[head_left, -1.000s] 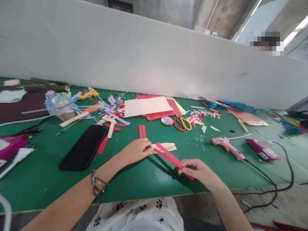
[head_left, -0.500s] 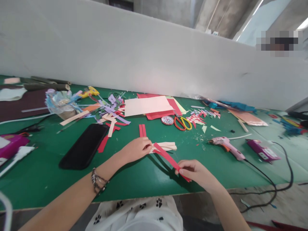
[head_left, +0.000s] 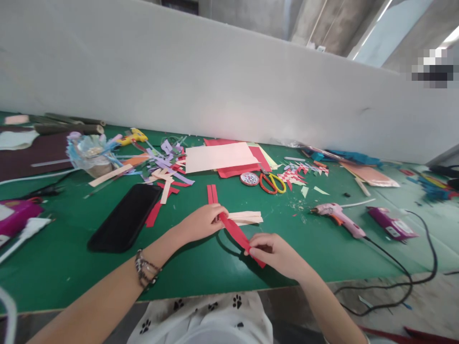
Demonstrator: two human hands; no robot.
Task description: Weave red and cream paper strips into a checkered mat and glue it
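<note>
A red paper strip [head_left: 235, 233] slants between my two hands above the green table. My left hand [head_left: 202, 223] is closed, its fingertips pinching the strip's upper end. My right hand [head_left: 275, 253] grips the strip near its lower end between thumb and fingers, and a short red tail sticks out below. Just behind the held strip lie several cream paper strips [head_left: 247, 217], partly covered by it. Red strips [head_left: 212, 193] lie side by side beyond my left hand, their near ends hidden behind it.
A black phone [head_left: 125, 217] lies left of my left forearm. Scissors [head_left: 272, 183], a round tin [head_left: 249, 179] and paper sheets [head_left: 220, 157] are farther back. On the right, a pink glue gun [head_left: 339, 219] trails its cord near a purple box [head_left: 392, 223]. A white partition [head_left: 215, 81] stands behind.
My right hand has moved left with the red strip. The strip's upper end now sits in my left fingertips, where before it was just to their right.
</note>
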